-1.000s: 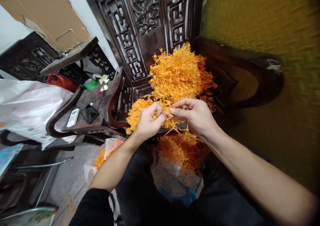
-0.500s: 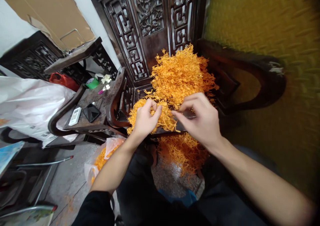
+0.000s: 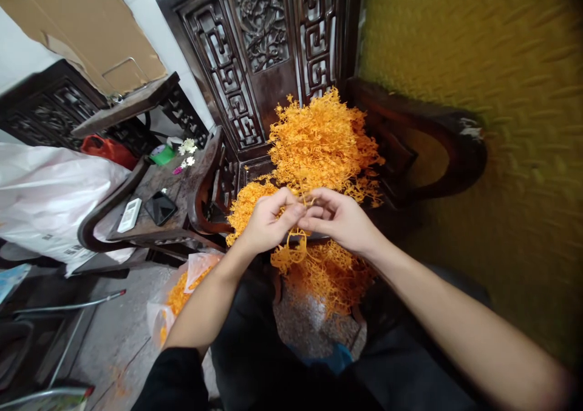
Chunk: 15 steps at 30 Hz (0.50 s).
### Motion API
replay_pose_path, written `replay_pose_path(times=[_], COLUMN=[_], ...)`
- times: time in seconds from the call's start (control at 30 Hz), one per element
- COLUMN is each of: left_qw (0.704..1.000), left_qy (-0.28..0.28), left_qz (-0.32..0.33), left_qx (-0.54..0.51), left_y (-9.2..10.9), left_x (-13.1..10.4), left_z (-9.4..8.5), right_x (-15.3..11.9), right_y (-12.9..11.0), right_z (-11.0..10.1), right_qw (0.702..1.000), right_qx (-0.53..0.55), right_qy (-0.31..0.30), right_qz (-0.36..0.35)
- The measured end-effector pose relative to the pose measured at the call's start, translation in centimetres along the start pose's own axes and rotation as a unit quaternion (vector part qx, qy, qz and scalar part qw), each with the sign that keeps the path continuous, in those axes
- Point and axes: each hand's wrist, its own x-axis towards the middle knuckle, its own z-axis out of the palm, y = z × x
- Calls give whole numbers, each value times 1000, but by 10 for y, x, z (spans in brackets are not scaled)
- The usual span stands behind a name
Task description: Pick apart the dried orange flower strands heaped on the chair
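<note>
Left hand [image 3: 272,221]: thumb and curled index finger closed, pinching an orange branching strand [image 3: 298,233]. Right hand [image 3: 340,220]: thumb and fingers closed on the same strand, fingertips close to the left's. The strand is between the hands, in front of a large orange heap [image 3: 323,138] on the carved wooden chair [image 3: 276,86]. A smaller orange heap [image 3: 246,209] lies beside the left hand.
</note>
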Motion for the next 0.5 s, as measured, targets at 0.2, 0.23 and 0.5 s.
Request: replay_pose_path(times=[0.2, 0.23, 0.5], left_qw=[990, 989, 988], left_qy=[70, 94, -13], left_qz=[-51, -67, -89], left_qx=[-113, -92, 122], left_y=[2, 2, 2], left_x=[4, 5, 9], left_z=[-9, -13, -12], right_x=[-3, -3, -4], right_y=[0, -1, -7], right_z=[-4, -6, -8], right_qw=[999, 998, 998], right_qx=[39, 47, -3], right_qy=[32, 44, 56], right_qz=[16, 20, -19])
